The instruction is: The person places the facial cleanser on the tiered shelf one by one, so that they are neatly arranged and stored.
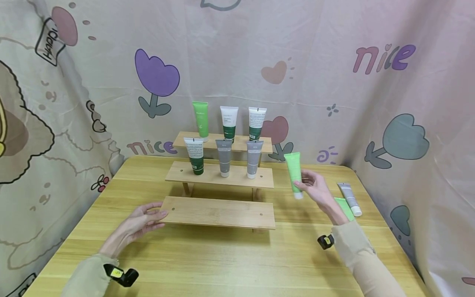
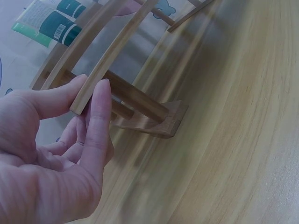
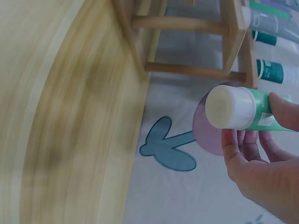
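My right hand (image 1: 316,189) pinches a light green squeeze tube (image 1: 293,171) with its white cap down, above the table to the right of a three-step wooden display rack (image 1: 219,212). In the right wrist view the tube's white cap (image 3: 230,107) faces the camera. My left hand (image 1: 142,220) pinches the left end of the lowest shelf between thumb and fingers; the left wrist view shows the shelf edge (image 2: 112,60) in that grip. On the top shelf stand a green tube (image 1: 201,119) and two white-and-green tubes (image 1: 229,119). The middle shelf bears a white-and-green tube (image 1: 195,154) and two grey tubes (image 1: 224,156).
On the table's right side, by my right forearm, a grey tube (image 1: 349,198) lies beside a green item (image 1: 344,207), partly hidden by the arm. A printed curtain (image 1: 230,62) hangs behind and at both sides of the wooden table (image 1: 208,264).
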Available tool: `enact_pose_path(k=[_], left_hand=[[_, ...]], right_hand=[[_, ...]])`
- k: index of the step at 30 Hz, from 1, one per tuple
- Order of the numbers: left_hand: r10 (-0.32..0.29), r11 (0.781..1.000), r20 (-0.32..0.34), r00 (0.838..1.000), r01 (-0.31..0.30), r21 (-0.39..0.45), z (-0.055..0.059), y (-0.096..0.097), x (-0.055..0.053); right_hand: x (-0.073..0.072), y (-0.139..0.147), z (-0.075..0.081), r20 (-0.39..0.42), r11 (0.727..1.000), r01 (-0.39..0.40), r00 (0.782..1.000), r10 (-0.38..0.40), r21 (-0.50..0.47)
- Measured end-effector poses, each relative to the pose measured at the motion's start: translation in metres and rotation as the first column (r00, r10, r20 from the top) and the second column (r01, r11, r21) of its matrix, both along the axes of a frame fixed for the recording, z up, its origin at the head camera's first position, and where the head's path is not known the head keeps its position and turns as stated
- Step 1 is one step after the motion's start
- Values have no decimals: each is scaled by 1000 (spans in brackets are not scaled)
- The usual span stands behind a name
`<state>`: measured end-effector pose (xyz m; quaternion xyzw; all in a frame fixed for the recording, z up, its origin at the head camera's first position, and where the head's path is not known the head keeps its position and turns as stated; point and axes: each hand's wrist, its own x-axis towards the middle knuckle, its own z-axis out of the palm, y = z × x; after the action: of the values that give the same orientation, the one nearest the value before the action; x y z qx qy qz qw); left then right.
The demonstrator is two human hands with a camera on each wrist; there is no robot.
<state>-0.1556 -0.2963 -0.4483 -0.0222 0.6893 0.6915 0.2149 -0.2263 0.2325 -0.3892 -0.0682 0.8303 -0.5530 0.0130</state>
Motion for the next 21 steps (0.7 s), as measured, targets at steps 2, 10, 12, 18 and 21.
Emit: enact_pose_path(k=[2, 10, 12, 18, 21], left_hand=[[4, 1000, 3, 1000, -4, -1, 0, 0, 0], [9, 1000, 1, 1000, -9, -16, 0, 0, 0], [9, 1000, -2, 1000, -9, -23, 0, 0, 0], [8, 1000, 0, 1000, -8, -13, 0, 1, 0], [5, 1000, -2, 1000, -5, 1, 0, 0, 0]], right_hand=[[2, -4, 2, -8, 1000, -5, 1000, 5, -6], [9, -23, 8, -46, 999, -32, 998, 31, -33], [11, -27, 9, -56, 998, -46, 997, 44, -44], [15, -43, 12, -89, 994, -92, 992, 87, -54], [16, -54, 12, -109, 992, -114, 988, 108, -46]])
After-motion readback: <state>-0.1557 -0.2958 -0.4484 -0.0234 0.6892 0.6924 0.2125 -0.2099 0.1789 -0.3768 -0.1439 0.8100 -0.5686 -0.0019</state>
